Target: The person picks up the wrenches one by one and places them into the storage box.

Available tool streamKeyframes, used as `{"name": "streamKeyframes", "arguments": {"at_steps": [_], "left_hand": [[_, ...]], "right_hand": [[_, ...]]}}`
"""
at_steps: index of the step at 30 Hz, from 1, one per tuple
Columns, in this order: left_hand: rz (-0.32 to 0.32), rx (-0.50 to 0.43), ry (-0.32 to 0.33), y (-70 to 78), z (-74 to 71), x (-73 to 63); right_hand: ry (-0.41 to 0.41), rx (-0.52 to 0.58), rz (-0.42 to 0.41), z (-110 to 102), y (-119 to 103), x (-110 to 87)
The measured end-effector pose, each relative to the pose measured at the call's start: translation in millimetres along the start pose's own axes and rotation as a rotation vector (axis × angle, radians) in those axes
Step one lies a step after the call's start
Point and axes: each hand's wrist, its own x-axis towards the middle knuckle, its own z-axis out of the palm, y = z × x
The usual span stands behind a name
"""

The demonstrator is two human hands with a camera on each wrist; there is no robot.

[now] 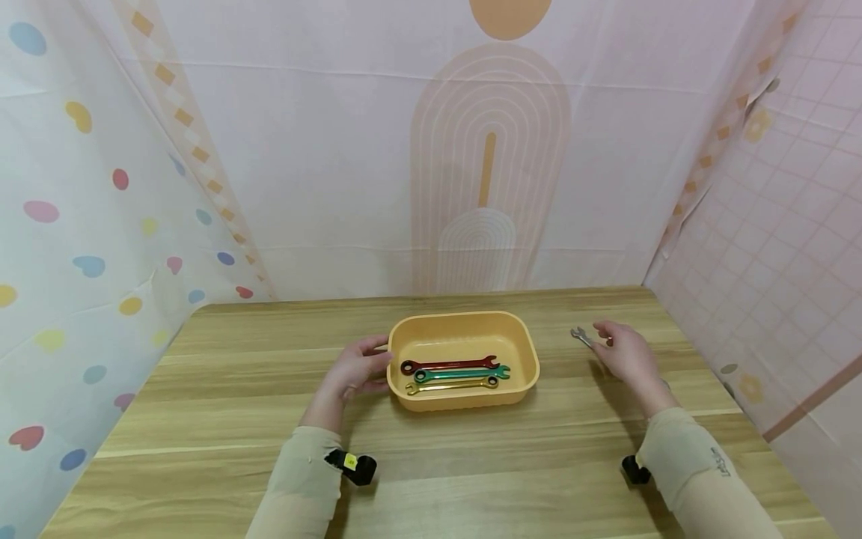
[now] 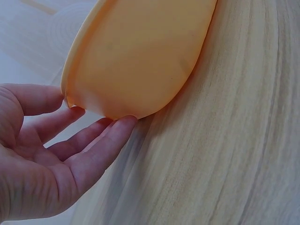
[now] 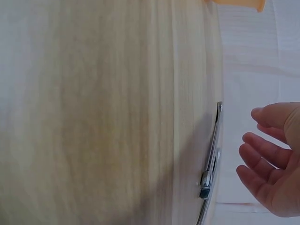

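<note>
My left hand [image 1: 359, 368] grips the left end of a yellow plastic bin [image 1: 465, 402], thumb at the rim and fingers against the outer wall; the left wrist view shows this bin [image 2: 140, 56] close up. Inside, side by side, lie a red combination wrench [image 1: 450, 364], a green one [image 1: 462, 373] and a gold one [image 1: 451, 385]. To the bin's right, my right hand [image 1: 629, 359] hovers over a silver wrench [image 1: 581, 335], partly hidden under it. Loosely bent fingers [image 3: 266, 154] stand apart from the silver metal [image 3: 217, 129] in the right wrist view. Whether that is one wrench or more, I cannot tell.
All of this stands on a wood-grain table [image 1: 458, 464]. A patterned cloth [image 1: 337, 172] hangs behind the table's back edge, with further cloth at both sides. A black wrist camera [image 1: 360, 468] sits on the left sleeve, another [image 1: 634, 470] on the right.
</note>
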Motion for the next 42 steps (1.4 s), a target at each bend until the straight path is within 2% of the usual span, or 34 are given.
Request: {"name": "streamKeyframes", "arguments": {"at_steps": [29, 42], "left_hand": [[0.001, 0.008, 0.008, -1.2, 0.9, 0.4], [0.009, 0.013, 0.004, -2.0, 0.3, 0.8]], "right_hand": [[-0.179, -0.145, 0.127, 0.2, 8.7, 11.7], [-0.178, -0.166, 0.133, 3.6, 10.2, 15.3]]}}
